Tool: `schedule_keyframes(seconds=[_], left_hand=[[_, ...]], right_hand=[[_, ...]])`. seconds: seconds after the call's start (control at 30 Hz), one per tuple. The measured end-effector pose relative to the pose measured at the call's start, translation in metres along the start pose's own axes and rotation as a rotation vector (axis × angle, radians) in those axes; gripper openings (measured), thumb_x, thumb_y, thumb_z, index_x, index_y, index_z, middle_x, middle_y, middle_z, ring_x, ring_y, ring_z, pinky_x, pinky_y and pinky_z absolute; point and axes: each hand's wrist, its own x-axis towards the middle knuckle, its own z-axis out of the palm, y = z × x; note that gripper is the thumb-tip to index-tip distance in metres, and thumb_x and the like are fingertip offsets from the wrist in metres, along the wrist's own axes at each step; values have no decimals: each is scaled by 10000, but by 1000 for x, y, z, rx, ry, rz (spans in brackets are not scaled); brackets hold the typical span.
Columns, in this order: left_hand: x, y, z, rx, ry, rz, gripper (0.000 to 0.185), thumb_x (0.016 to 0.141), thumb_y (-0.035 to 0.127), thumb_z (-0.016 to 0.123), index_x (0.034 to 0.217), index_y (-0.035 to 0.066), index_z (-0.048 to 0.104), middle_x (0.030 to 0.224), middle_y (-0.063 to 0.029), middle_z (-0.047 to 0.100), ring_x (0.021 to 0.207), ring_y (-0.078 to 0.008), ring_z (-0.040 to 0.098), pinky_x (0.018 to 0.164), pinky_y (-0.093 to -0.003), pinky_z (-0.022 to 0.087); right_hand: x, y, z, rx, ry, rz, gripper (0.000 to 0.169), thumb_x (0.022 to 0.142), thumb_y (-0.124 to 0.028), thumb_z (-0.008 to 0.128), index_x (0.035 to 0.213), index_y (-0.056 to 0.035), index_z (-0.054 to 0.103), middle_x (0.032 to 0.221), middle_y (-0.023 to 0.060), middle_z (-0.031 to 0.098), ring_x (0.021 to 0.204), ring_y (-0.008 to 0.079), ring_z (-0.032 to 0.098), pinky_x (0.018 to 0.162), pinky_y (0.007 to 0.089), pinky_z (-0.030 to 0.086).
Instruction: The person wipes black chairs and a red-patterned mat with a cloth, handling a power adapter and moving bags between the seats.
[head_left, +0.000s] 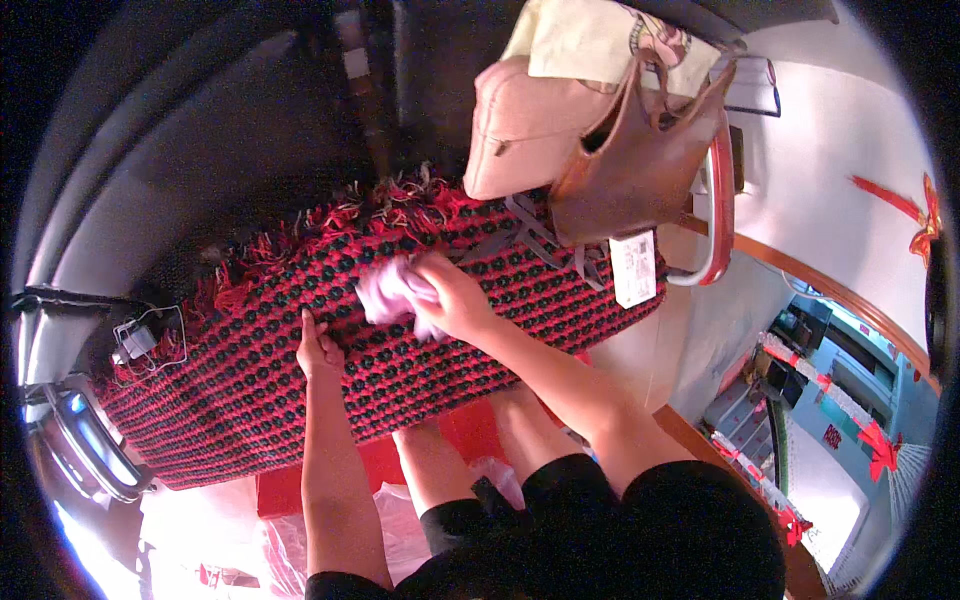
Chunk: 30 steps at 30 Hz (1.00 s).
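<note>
A crumpled pale lilac cloth (390, 291) is bunched in my right hand (452, 296), over the middle of a red and black woven mat (247, 375). The cloth and the fingers on it are slightly blurred. To the left, my left hand (320, 351) rests on or just above the mat, with the index finger stretched out and the other fingers curled; I see nothing in it. Dark red fringe (322, 225) runs along the mat's far edge. Grey straps (536, 232) lie on the mat beyond my right hand.
A brown handbag (630, 180), a pink bag (517, 127) and a cream printed cloth (577, 45) are piled at the far right. A white labelled card (634, 270) lies by the handbag. At the left are a white charger with its cable (137, 343) and a metal-framed object (97, 442).
</note>
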Motion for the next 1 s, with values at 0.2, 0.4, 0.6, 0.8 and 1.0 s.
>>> schedule_keyframes(seconds=[0.2, 0.4, 0.6, 0.8, 1.0], left_hand=[[3, 1, -2, -10, -6, 3, 459, 824, 538, 750, 840, 106, 597, 461, 32, 392, 318, -106, 276, 316, -278, 199], [-4, -3, -4, -5, -66, -45, 461, 844, 547, 725, 781, 111, 591, 451, 28, 383, 314, -108, 266, 308, -279, 186], [-7, -10, 4, 10, 53, 150, 411, 911, 455, 687, 781, 74, 604, 527, 10, 477, 360, -97, 354, 340, -253, 259], [-68, -65, 45, 205, -68, 538, 272, 948, 323, 645, 981, 53, 627, 705, -73, 652, 584, -164, 615, 515, -271, 462], [-157, -161, 95, 671, -434, 199, 619, 956, 336, 631, 1468, 97, 379, 1325, -99, 545, 1184, -244, 562, 967, -437, 456]], right_hand=[[-86, 109, -52, 257, -304, 937, 508, 927, -630, 507, 1015, -194, 754, 853, 155, 731, 777, 287, 714, 741, 411, 555], [-101, 174, -38, 45, -298, 777, 485, 935, -591, 537, 919, -158, 754, 765, 172, 708, 721, 283, 708, 687, 394, 531], [-79, 174, -40, 105, -271, 874, 542, 898, -595, 611, 869, -77, 765, 805, 164, 727, 797, 259, 717, 727, 366, 522], [-73, 171, -38, 88, -290, 880, 636, 892, -623, 602, 899, -4, 748, 856, 202, 728, 884, 274, 715, 780, 373, 523], [-144, 113, -43, 1403, -405, 1013, 630, 988, -575, 476, 1320, -46, 556, 1109, 63, 667, 953, 166, 661, 790, 320, 550]])
